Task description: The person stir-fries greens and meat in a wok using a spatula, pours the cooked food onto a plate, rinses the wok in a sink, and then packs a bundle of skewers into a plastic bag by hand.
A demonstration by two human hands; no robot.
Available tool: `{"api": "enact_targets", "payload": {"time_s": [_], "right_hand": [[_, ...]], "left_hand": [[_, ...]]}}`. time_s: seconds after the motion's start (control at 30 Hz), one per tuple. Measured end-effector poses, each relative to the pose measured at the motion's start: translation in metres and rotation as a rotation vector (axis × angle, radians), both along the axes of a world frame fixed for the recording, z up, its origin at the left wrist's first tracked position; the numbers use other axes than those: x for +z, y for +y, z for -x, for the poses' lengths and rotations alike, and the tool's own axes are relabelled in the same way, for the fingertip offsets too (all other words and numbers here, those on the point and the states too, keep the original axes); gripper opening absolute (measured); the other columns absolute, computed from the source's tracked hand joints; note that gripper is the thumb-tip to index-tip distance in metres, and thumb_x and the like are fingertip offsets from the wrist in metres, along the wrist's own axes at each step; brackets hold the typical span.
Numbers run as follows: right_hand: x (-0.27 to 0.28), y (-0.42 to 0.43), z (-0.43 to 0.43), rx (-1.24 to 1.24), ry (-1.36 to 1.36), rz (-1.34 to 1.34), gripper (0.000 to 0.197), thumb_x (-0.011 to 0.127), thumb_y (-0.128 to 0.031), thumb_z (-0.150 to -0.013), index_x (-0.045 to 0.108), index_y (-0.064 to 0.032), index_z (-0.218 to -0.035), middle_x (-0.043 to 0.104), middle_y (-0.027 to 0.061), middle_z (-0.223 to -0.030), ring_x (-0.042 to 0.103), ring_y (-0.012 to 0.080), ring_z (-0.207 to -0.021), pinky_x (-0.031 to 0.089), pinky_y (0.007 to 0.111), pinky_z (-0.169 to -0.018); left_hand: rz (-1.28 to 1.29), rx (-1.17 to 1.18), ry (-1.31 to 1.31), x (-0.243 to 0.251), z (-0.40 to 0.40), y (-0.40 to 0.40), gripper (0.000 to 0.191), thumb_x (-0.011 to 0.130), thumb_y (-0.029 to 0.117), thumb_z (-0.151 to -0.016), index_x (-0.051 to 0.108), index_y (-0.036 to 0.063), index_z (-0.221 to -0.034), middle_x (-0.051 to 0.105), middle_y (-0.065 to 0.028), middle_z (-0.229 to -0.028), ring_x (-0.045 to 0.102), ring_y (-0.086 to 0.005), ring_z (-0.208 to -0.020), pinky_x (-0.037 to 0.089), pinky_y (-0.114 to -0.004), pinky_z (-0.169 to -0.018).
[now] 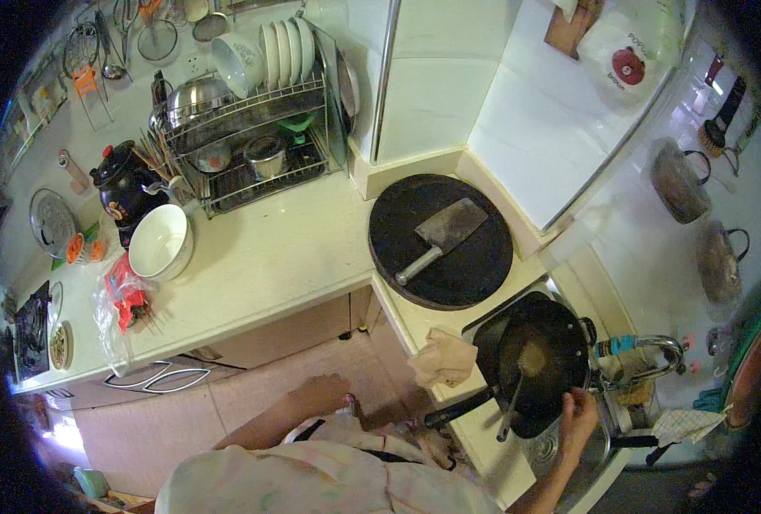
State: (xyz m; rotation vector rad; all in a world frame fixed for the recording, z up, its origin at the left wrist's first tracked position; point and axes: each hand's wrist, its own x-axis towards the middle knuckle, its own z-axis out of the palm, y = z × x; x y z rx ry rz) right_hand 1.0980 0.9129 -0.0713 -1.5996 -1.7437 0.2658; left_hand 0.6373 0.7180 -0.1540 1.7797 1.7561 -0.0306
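Observation:
A black wok (550,398) rests in the sink (544,453), its long handle jutting over the counter edge. A metal utensil, apparently a ladle or spatula (512,411), leans inside it with the handle towards me. At the wok's right-hand rim is my right hand (579,414), fingers bent; whether they grip the rim or only touch it is unclear. My left hand (321,390) hangs low in front of my body, over the floor, and its fingers are too dark and blurred to read. A beige cloth (441,360) drapes over the counter edge beside the wok.
Behind the sink, a cleaver (451,225) lies on a round dark chopping board (390,238). The faucet (666,347) curves in from the right. Along the left counter stand a white bowl (162,244), a black pot (126,180) and a dish rack (264,186). Pans hang on the right wall.

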Motion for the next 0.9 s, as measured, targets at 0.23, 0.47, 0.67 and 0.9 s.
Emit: {"api": "enact_targets", "payload": {"time_s": [0.23, 0.47, 0.67, 0.9], "right_hand": [[0.056, -0.012, 0.103, 0.226, -0.370, 0.162, 0.029, 0.072, -0.022, -0.085, 0.068, -0.0040, -0.106, 0.064, 0.0205, -0.108, 0.058, 0.0393, -0.103, 0.049, 0.044, -0.090], [0.069, -0.041, 0.088, 0.130, -0.471, 0.359, 0.033, 0.074, -0.026, -0.083, 0.068, -0.0056, -0.108, 0.067, 0.0176, -0.105, 0.064, 0.0372, -0.097, 0.052, 0.045, -0.081], [0.067, -0.066, 0.074, 0.251, -0.525, 0.554, 0.037, 0.075, -0.023, -0.083, 0.067, -0.0015, -0.111, 0.071, 0.0160, -0.101, 0.070, 0.0340, -0.090, 0.055, 0.042, -0.078], [0.049, -0.010, 0.135, 0.717, -0.367, 0.429, 0.033, 0.072, -0.021, -0.083, 0.066, -0.0097, -0.113, 0.066, 0.0184, -0.097, 0.065, 0.0382, -0.090, 0.053, 0.046, -0.078]], "left_hand": [[-0.154, -0.051, -0.354, -0.089, 0.016, 0.030, 0.031, 0.055, 0.028, -0.091, 0.067, 0.0023, -0.105, 0.066, -0.0177, -0.105, 0.063, -0.0387, -0.100, 0.053, -0.047, -0.082], [-0.440, 0.090, -0.309, 0.013, 0.026, 0.083, 0.025, 0.058, 0.022, -0.090, 0.064, 0.0026, -0.104, 0.064, -0.0182, -0.105, 0.062, -0.0370, -0.101, 0.052, -0.045, -0.084], [-0.060, -0.435, -0.020, -0.049, 0.013, 0.035, 0.030, 0.059, 0.022, -0.091, 0.063, 0.0018, -0.112, 0.064, -0.0189, -0.111, 0.062, -0.0359, -0.103, 0.051, -0.044, -0.088], [0.217, 0.029, -0.820, -0.096, -0.058, -0.031, 0.042, 0.053, 0.037, -0.099, 0.060, 0.0026, -0.123, 0.065, -0.0174, -0.118, 0.061, -0.0337, -0.107, 0.049, -0.042, -0.091]]}}
